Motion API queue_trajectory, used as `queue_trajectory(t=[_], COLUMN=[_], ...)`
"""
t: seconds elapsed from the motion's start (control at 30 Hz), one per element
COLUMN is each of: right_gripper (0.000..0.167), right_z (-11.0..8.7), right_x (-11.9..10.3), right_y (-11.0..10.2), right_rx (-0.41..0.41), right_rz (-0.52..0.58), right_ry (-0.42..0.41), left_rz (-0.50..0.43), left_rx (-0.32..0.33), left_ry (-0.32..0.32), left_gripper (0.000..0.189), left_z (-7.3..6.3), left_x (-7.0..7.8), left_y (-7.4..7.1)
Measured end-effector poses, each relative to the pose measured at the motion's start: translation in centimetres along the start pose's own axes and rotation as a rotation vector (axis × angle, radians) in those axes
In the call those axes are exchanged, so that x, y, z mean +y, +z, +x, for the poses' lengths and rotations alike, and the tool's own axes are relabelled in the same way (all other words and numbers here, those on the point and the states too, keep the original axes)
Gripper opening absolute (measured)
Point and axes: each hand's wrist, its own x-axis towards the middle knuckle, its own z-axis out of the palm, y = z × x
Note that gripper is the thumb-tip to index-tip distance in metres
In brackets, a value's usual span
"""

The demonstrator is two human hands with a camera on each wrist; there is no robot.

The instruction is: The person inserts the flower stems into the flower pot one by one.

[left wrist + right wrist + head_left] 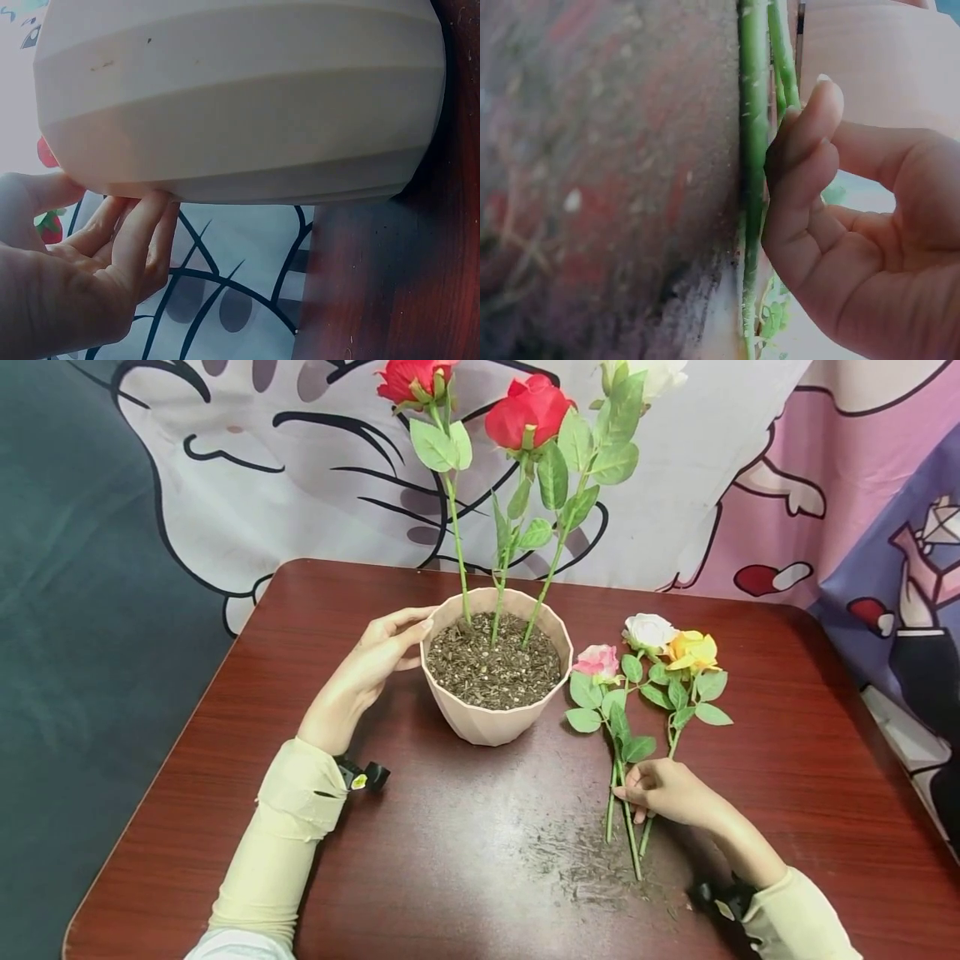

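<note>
Cartoon-printed backdrop (300, 527), dark green at left, behind a glossy red-brown table (420, 860)

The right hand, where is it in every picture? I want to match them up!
Head view: the right hand is right of the middle and below it, at the green stems.
Left wrist view: it isn't in this picture.
Right wrist view: it's big, on the right side.
Shared landmark: the red-brown table, also along the left wrist view's right side and blurry on the right wrist view's left.
</note>
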Motion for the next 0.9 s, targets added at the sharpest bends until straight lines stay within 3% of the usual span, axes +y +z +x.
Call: queue_trajectory(t=[0.2,0.4,0.67,0.9], right_gripper=[0.024,0.025,0.023,0.017], right_z=[-0.4,-0.9,-1.3,-1.7], right_x=[-0.4,-0.8,-0.8,-2.0], right_y=[-0.4,-0.9,-1.4,-3.3], right_rx=[-0.027,0.01,0.006,0.117], right_rz=[0.09,0.114,0.191,0.18], right_ry=[-0.019,-0.03,-0.112,-0.192], left_rz=[-0.008,-0.016,-0.022,-0.019], left_rx=[-0.007,-0.003,-0.007,-0.004], left_ry=[0.001,-0.003,-0.012,-0.011], left_gripper=[0.04,0.04,0.04,0.041], left_z=[-0.1,-0.2,-0.1,-0.2], left_x=[0.0,0.1,0.2,0.3], left_y=[0.0,0.0,0.1,0.1])
